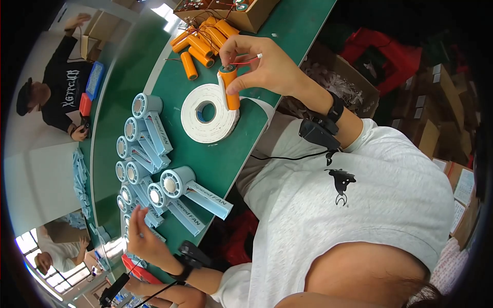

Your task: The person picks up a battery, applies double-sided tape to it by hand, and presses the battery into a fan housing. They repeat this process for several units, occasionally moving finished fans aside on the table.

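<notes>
An orange cylindrical battery with thin red and black leads is pinched between the thumb and fingers of my right hand. A white strip lies along its left side. The battery overlaps the edge of a white tape roll with a blue core, lying flat on the green table. A loose tail of tape runs from the roll toward the table edge. My left hand is raised beside several light blue handheld fans, fingers extended, with nothing visible in it.
Several orange batteries lie piled beyond the roll, beside a cardboard box of more parts. A carton of white scraps and a red stool stand off the table's near edge. Across the table, a co-worker sits beside a blue tray.
</notes>
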Action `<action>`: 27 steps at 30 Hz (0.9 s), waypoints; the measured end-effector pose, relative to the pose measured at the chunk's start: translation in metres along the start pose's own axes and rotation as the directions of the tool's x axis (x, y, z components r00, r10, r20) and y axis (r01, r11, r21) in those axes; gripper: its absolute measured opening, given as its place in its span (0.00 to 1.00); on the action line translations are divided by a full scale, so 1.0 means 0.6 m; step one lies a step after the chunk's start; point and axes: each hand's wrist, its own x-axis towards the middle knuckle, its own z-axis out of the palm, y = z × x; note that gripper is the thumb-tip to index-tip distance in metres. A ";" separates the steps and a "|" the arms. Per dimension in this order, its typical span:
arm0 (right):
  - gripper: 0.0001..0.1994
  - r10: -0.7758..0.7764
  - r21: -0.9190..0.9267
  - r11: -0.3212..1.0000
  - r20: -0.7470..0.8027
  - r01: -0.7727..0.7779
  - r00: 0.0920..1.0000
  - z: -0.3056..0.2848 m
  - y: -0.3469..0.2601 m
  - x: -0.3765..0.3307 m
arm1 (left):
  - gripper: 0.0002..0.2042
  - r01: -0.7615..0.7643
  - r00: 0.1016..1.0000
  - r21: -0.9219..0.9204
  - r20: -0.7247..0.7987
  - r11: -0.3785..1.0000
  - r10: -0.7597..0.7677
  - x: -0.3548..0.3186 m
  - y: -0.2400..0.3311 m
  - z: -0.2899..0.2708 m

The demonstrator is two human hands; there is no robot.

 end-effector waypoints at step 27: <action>0.17 0.009 -0.080 0.997 0.054 -0.004 0.998 0.029 -0.015 -0.009 | 0.10 0.073 0.994 -0.006 -0.084 0.997 -0.073 -0.054 -0.111 0.048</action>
